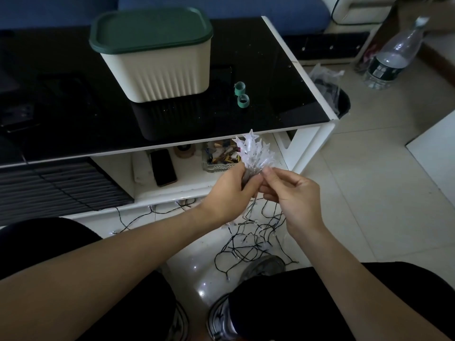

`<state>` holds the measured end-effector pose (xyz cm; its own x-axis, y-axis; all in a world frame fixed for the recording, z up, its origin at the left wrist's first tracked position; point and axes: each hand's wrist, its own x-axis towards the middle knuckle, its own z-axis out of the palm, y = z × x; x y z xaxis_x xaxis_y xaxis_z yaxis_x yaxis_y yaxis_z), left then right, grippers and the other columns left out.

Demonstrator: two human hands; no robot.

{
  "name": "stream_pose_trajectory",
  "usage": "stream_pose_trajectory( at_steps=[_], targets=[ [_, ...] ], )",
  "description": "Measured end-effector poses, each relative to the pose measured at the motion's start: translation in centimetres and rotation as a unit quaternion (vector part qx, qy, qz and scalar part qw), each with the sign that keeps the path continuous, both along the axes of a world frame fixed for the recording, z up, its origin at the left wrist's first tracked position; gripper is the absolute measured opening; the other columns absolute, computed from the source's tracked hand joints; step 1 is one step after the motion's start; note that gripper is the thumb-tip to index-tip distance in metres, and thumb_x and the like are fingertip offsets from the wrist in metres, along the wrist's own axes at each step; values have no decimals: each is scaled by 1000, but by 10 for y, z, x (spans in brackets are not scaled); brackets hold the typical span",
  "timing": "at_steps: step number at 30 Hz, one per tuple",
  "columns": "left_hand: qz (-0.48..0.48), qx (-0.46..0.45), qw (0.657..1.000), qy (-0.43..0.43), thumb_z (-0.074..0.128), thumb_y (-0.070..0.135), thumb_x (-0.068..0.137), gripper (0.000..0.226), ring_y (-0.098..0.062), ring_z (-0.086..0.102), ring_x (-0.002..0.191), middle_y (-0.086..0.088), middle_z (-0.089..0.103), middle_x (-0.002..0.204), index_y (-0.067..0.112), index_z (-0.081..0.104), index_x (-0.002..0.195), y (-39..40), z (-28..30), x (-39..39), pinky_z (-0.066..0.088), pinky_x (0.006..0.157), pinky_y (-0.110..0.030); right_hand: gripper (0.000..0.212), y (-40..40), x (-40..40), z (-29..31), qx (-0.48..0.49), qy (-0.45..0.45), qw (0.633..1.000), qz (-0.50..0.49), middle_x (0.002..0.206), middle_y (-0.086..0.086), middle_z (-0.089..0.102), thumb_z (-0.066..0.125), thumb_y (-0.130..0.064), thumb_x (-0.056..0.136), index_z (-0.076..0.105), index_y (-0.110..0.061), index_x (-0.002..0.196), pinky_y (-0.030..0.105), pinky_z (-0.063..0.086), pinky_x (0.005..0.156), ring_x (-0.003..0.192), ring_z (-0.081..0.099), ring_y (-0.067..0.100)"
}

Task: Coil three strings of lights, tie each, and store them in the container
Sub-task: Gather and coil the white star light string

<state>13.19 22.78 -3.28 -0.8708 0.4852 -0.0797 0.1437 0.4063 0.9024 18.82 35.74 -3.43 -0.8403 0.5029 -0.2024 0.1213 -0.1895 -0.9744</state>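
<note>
Star lights (254,151) (no legible writing) in hands (261,190)

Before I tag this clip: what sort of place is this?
Probably a living room at home: a glossy black coffee table with a shelf beneath, a blue sofa behind it, and a pale tiled floor.

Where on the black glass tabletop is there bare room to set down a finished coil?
Bare glass on the black glass tabletop lies right of the two green tie loops, toward the white edge, and left of the cream ribbed container with green lid. The floor wire tangle is crowded.
</note>
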Motion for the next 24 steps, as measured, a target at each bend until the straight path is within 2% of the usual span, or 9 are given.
stream_pose_trajectory(
  at_steps=[6, 9, 12, 15, 17, 19, 21, 22, 24],
  targets=[
    [-13, 34, 999, -10, 55, 27, 101, 29, -4, 43, 45, 6, 51, 56, 5, 51, 81, 1, 4, 0, 38, 47, -24, 20, 2, -1, 2, -8, 22, 999, 24, 75, 6, 75, 72, -25, 89, 76, -5, 90, 21, 56, 65, 67, 70, 14],
    [15, 81, 996, -31, 50, 23, 103, 34, -17, 43, 46, -8, 49, 56, 16, 56, 70, 1, 13, -3, 36, 47, -30, 26, 11, -5, 5, -2, 35, 995, 95, 80, 0, 72, 61, -33, 95, 79, -13, 99, 23, 55, 71, 79, 67, 15],
    [16, 112, 992, -64, 41, 21, 107, 48, -26, 39, 50, -17, 46, 58, 2, 55, 65, 0, 22, -9, 36, 51, -34, 22, 28, -13, -2, 38, 1, 984, 172, 95, -3, 71, 61, -7, 95, 75, -18, 107, 26, 52, 77, 98, 64, 15],
    [17, 143, 979, -142, 42, 25, 106, 43, -24, 41, 53, -13, 45, 60, 7, 48, 67, -1, 23, -18, 40, 53, -32, 55, 41, -19, -26, 185, -116, 939, 267, 125, -4, 61, 64, 10, 81, 68, -35, 113, 33, 53, 87, 118, 56, 14],
    [19, 189, 961, -201, 45, 25, 102, 34, -22, 37, 52, -6, 41, 60, 12, 42, 70, -1, 23, -22, 35, 52, -31, 53, 42, -17, -40, 251, -146, 896, 337, 132, -8, 58, 69, 4, 83, 67, -37, 117, 39, 51, 98, 124, 54, 13],
    [23, 210, 951, -225, 46, 23, 100, 29, -21, 35, 52, -3, 39, 60, 14, 40, 74, -2, 24, -25, 32, 51, -31, 37, 38, -16, -48, 249, -134, 892, 354, 115, -12, 64, 71, -5, 88, 68, -33, 113, 33, 54, 87, 108, 63, 15],
    [35, 212, 950, -227, 45, 20, 102, 29, -21, 33, 52, -3, 38, 59, 15, 39, 74, -4, 25, -26, 30, 51, -32, 24, 35, -17, -52, 261, -132, 892, 345, 83, -15, 68, 70, -11, 92, 69, -27, 110, 32, 50, 64, 74, 63, 19],
    [42, 214, 950, -226, 44, 20, 103, 30, -20, 33, 52, -4, 37, 59, 15, 39, 74, -4, 26, -26, 29, 52, -33, 22, 35, -17, -53, 274, -132, 888, 344, 70, -14, 68, 69, -12, 92, 69, -24, 111, 32, 46, 59, 61, 58, 20],
    [57, 212, 950, -223, 43, 19, 103, 29, -20, 32, 51, -4, 37, 59, 15, 39, 75, -6, 27, -28, 28, 51, -32, 23, 33, -17, -51, 277, -139, 887, 342, 67, -10, 73, 70, -11, 92, 65, -19, 112, 36, 51, 62, 60, 67, 21]
  ],
)
